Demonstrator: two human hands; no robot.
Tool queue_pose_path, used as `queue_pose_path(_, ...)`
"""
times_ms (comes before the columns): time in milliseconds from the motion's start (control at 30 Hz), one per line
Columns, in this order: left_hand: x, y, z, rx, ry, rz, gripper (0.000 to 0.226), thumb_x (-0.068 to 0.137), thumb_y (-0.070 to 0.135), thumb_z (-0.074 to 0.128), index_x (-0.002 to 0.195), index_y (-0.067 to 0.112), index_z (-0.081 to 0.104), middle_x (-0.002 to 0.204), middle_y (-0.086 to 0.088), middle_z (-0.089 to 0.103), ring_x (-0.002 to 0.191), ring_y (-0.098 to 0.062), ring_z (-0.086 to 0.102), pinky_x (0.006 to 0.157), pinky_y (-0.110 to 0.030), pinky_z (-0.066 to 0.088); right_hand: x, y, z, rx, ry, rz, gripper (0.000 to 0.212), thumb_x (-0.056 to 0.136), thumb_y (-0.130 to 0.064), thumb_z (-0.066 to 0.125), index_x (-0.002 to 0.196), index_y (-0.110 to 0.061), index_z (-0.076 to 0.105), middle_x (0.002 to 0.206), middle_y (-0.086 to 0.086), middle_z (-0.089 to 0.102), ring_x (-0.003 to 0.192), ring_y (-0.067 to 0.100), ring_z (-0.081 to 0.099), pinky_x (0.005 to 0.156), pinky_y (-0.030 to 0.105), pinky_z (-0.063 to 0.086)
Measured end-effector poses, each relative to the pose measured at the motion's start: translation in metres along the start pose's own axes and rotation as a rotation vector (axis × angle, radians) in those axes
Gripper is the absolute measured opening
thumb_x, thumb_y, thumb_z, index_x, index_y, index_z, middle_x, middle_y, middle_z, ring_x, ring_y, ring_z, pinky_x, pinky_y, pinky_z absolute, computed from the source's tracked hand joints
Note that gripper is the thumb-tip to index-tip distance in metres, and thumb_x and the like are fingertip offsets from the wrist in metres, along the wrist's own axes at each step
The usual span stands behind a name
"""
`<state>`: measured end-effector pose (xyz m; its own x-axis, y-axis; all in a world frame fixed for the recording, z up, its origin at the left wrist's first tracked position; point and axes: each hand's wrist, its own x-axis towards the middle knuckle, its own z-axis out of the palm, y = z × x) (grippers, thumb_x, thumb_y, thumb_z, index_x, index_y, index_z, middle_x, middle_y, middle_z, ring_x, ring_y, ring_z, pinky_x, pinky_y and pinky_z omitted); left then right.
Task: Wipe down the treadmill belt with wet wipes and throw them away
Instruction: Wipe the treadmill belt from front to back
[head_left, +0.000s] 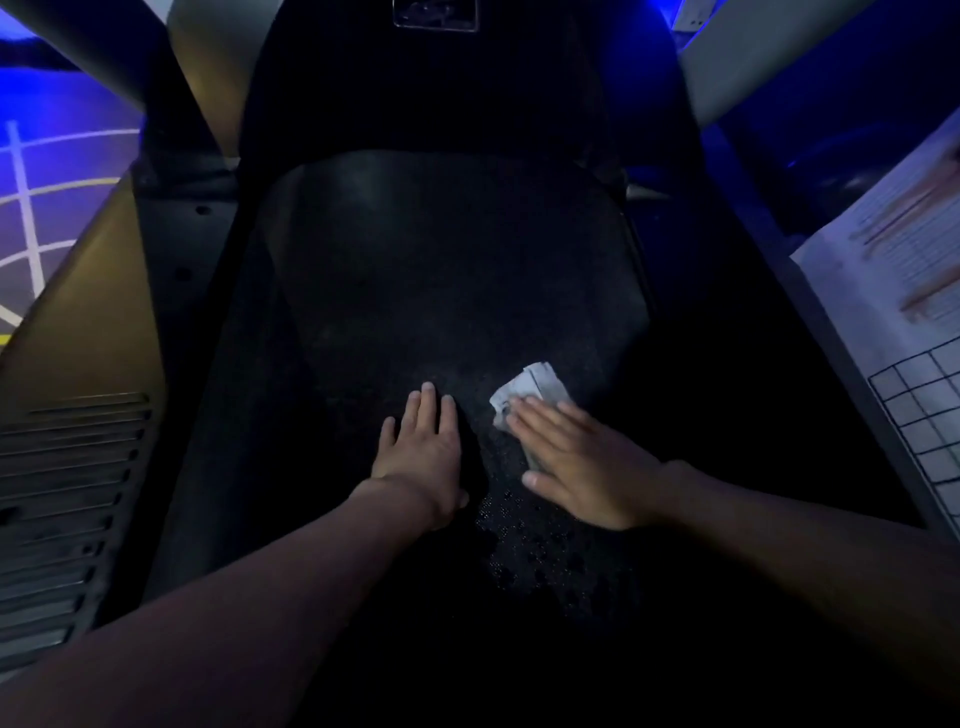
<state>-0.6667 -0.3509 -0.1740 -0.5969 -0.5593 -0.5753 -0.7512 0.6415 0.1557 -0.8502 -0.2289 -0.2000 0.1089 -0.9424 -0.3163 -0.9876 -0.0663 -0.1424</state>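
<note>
The scene is dim, lit mostly by blue light. A black, finely textured treadmill belt (415, 291) fills the centre of the view and runs up to a black moulded motor hood (457, 88), on which a small framed badge (435, 15) is seen at the top edge; its lettering cannot be read. Two pale, slanted uprights (208, 52) are seen at the upper corners. On the left the belt is bordered by a tan side panel with horizontal vent slats (67, 467), and beyond it a blue floor marked with white and yellow lines (62, 171) is visible. On the right, a white printed sheet with a table and a black grid (904, 291) is lying on a raised surface beside the treadmill. A patch of glistening specks is noted on the belt just below and between the two wrists. The left hand (423, 457) is laid flat on the belt, palm down, fingers straight and close together, with nothing held. The right hand (582, 462) is placed just beside it, palm down, fingers straight and slightly spread, pressed onto a crumpled white wet wipe (535, 387). The wipe is lying on the belt, right of centre, partly covered by the fingers, with its far edge showing beyond the fingertips. Both bare forearms are extended forward from the bottom corners of the frame.
</note>
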Motion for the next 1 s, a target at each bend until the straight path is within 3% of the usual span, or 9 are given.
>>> queue_pose_path(133, 0.003, 0.011, -0.009, -0.024, -0.094, -0.043, 0.115, 0.085, 0.032, 0.07, 0.151, 0.005, -0.02, 0.155, -0.018, -0.032, 0.145, -0.032, -0.027, 0.12, -0.053, -0.001, 0.018, 0.027, -0.006, 0.004, 0.019, 0.291, 0.075, 0.097, -0.056, 0.01, 0.154, -0.011, -0.01, 0.163, 0.004, -0.014, 0.148, 0.013, -0.017, 0.123, 0.042, -0.003)
queue_pose_path(300, 0.004, 0.028, -0.01, -0.068, -0.125, -0.124, 0.134, 0.075, 0.065, 0.07, 0.148, 0.002, -0.023, 0.152, -0.022, -0.036, 0.142, -0.036, -0.031, 0.118, -0.058, -0.004, -0.015, -0.003, 0.001, 0.051, -0.006, 0.109, 0.076, 0.099, -0.057, 0.016, 0.154, -0.011, -0.012, 0.161, 0.002, -0.021, 0.146, 0.011, -0.024, 0.122, 0.038, -0.007)
queue_pose_path(367, 0.004, 0.03, -0.003, -0.04, -0.101, -0.142, 0.135, 0.075, 0.064, 0.07, 0.147, 0.0, -0.024, 0.151, -0.025, -0.036, 0.141, -0.039, -0.031, 0.117, -0.061, -0.003, -0.016, 0.014, 0.0, 0.029, -0.014, 0.164, 0.073, 0.1, -0.055, 0.016, 0.154, -0.013, -0.012, 0.162, 0.001, -0.019, 0.146, 0.009, -0.023, 0.121, 0.037, -0.008)
queue_pose_path(500, 0.004, 0.03, 0.001, -0.026, -0.075, -0.13, 0.132, 0.078, 0.062, 0.068, 0.147, -0.002, -0.024, 0.15, -0.028, -0.035, 0.141, -0.041, -0.031, 0.116, -0.062, -0.002, -0.006, 0.036, 0.0, 0.086, 0.01, 0.442, 0.074, 0.1, -0.055, 0.01, 0.153, -0.008, -0.014, 0.162, 0.007, -0.02, 0.147, 0.015, -0.023, 0.121, 0.04, -0.009)
queue_pose_path(633, 0.004, 0.029, 0.002, -0.035, -0.071, -0.123, 0.131, 0.079, 0.062, 0.067, 0.147, -0.002, -0.024, 0.15, -0.028, -0.035, 0.14, -0.041, -0.032, 0.116, -0.062, -0.002, -0.034, 0.015, 0.012, 0.048, -0.034, 0.296, 0.08, 0.097, -0.059, 0.008, 0.152, -0.008, -0.018, 0.158, 0.007, -0.026, 0.145, 0.017, -0.027, 0.122, 0.04, -0.008)
queue_pose_path(800, 0.003, 0.029, 0.001, -0.029, -0.073, -0.114, 0.13, 0.079, 0.063, 0.066, 0.147, -0.002, -0.024, 0.15, -0.028, -0.034, 0.141, -0.04, -0.031, 0.116, -0.062, -0.001, -0.041, 0.037, 0.011, 0.186, -0.004, 0.589, 0.079, 0.096, -0.059, 0.005, 0.15, -0.009, -0.022, 0.158, 0.007, -0.029, 0.145, 0.016, -0.027, 0.121, 0.039, -0.008)
queue_pose_path(933, 0.002, 0.032, -0.002, -0.001, -0.075, -0.124, 0.129, 0.079, 0.062, 0.067, 0.147, -0.003, -0.021, 0.152, -0.03, -0.031, 0.142, -0.043, -0.027, 0.116, -0.063, 0.001, -0.056, 0.008, 0.019, 0.169, -0.063, 0.539, 0.077, 0.099, -0.056, 0.012, 0.148, -0.008, -0.024, 0.152, 0.007, -0.037, 0.143, 0.019, -0.031, 0.121, 0.04, -0.01)
queue_pose_path(1000, 0.0, 0.036, -0.002, 0.066, -0.049, -0.07, 0.121, 0.083, 0.056, 0.066, 0.149, -0.003, -0.016, 0.154, -0.031, -0.025, 0.143, -0.045, -0.022, 0.116, -0.062, 0.003, -0.062, 0.008, 0.016, 0.261, -0.09, 0.516, 0.072, 0.101, -0.052, 0.019, 0.153, -0.012, -0.014, 0.156, 0.004, -0.029, 0.146, 0.017, -0.024, 0.122, 0.039, -0.005)
